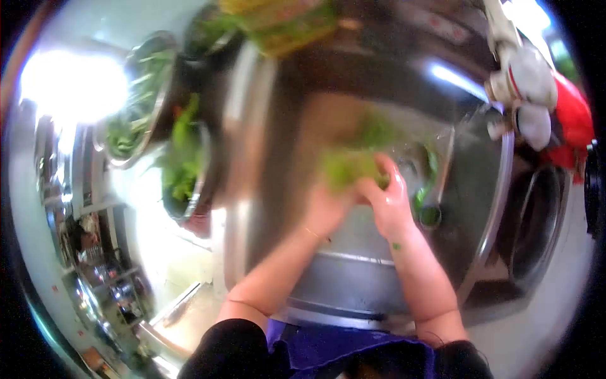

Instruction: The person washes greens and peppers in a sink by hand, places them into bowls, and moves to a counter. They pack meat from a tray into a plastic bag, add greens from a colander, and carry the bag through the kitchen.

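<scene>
Both of my hands are down in a large steel sink. My left hand and my right hand close together around a bunch of wet leafy greens. The picture is blurred by motion, so the leaves show only as a green smear. A few loose green pieces lie in the sink right of my right hand.
Steel bowls of leafy greens stand left of the sink, with more greens beside them. A yellow-green basket sits at the far rim. White and red objects hang at the upper right.
</scene>
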Motion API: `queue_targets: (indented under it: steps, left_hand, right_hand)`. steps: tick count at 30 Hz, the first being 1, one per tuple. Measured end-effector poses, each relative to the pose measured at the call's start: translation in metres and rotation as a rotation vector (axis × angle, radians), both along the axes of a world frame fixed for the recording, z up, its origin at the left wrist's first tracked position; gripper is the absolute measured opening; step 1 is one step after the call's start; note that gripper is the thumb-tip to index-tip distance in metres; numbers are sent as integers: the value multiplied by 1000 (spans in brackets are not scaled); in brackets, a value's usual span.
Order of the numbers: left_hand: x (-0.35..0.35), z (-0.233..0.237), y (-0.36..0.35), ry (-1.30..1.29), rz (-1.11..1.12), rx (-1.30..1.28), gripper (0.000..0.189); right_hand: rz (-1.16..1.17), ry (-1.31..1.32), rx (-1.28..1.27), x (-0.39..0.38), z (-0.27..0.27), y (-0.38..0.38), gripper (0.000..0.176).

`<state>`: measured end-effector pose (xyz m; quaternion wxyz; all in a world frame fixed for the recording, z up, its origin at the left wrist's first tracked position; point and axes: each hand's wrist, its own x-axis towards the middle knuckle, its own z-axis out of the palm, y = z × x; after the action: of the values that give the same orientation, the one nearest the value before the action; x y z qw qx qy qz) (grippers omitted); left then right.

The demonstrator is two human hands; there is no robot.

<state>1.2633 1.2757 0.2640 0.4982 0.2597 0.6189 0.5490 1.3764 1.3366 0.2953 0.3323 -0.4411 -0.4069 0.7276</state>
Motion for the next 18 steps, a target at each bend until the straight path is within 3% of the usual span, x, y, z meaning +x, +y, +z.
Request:
queue_targets:
  steps: [2, 4, 7, 10, 12, 14, 15, 16, 18]
  left_hand:
    - [-8, 13, -6, 249, -57, 201, 51]
    - [-15, 22, -16, 576, -86, 221, 54]
    - [-27, 38, -33, 494, -98, 273, 54]
    - [-50, 65, -61, 465, 11, 146, 48]
    - [-79, 96, -84, 443, 251, 59, 40]
    - [-119, 124, -93, 801, 450, 42, 34]
    - [-137, 129, -96, 629, 538, 17, 37]
    - [-162, 135, -103, 1035, 352, -54, 44]
    - [-179, 131, -103, 1224, 305, -104, 45]
  right_hand:
    - [49, 21, -44, -11, 9, 2, 42]
    - [44, 134, -93, -12, -3, 0, 39]
    - [45, 175, -286, -9, -8, -1, 40]
    - [-85, 97, -472, 1, -14, 7, 35]
    - [-138, 52, -457, 27, -44, 24, 31]
    - [-145, -188, -364, 32, -47, 35, 40]
    - [-147, -298, -325, 40, -66, 40, 43]
    - [-143, -401, -284, 51, -85, 41, 46]
    - [-75, -465, -288, 62, -109, 45, 62]
